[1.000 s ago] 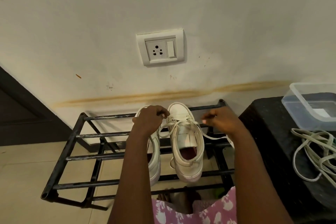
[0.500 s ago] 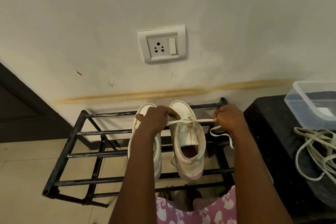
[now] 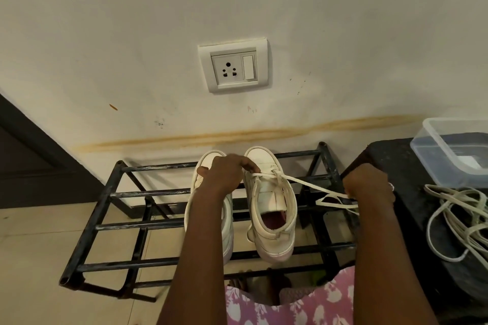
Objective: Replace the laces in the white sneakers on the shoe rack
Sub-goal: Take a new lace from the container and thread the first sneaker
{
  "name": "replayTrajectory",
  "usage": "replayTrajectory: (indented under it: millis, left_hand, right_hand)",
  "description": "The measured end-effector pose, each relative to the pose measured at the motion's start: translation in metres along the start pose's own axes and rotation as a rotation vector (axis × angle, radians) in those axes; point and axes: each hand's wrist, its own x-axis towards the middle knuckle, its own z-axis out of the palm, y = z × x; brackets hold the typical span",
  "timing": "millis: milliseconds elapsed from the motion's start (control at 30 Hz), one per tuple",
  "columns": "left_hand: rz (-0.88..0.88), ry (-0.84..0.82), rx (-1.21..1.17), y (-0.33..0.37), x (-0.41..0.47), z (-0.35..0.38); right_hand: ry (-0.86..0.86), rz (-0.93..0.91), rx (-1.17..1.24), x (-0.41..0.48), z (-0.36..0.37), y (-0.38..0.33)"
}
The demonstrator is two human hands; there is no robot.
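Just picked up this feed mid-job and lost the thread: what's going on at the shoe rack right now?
A person is working a lace through the right-hand white sneaker on the black shoe rack. The left hand pinches one end by the toe-end eyelets, while the right hand draws the other end out sideways. Only the lowest eyelets look laced. The other sneaker sits beside it, mostly behind the left arm. More laces lie heaped on the black surface to the right.
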Motion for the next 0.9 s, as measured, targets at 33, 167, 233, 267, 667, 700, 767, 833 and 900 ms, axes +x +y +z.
replayTrajectory:
  millis: [33,167,233,267,667,700,767,833,900]
  left_hand:
    - [0.005,0.004,-0.018,-0.001,0.001,0.001]
    - [0.003,0.036,-0.01,0.002,-0.001,0.002]
    - [0.009,0.042,0.032,0.006,-0.002,0.001]
    - [0.019,0.044,0.049,0.008,-0.003,0.0]
    - [-0.017,-0.024,0.325,0.012,-0.001,0.002]
    - [-0.025,-0.026,0.318,0.011,-0.001,0.002]
    - [-0.036,-0.027,0.312,0.01,0.0,0.001]
    - [-0.039,-0.037,0.32,0.009,-0.001,0.0]
    - [-0.037,-0.048,0.312,0.009,-0.001,0.0]
  right_hand:
    - [-0.042,-0.058,-0.015,-0.002,0.0,-0.003]
    - [-0.28,-0.442,0.068,-0.021,0.003,-0.027]
    - [-0.366,-0.548,0.207,-0.033,0.009,-0.037]
    - [-0.383,-0.583,0.236,-0.038,0.012,-0.041]
    - [-0.384,-0.615,0.149,-0.038,0.03,-0.05]
    - [-0.379,-0.62,0.12,-0.038,0.031,-0.051]
    - [-0.369,-0.618,0.087,-0.035,0.031,-0.051]
    - [-0.379,-0.594,0.106,-0.033,0.027,-0.05]
    - [-0.407,-0.589,0.135,-0.03,0.025,-0.047]
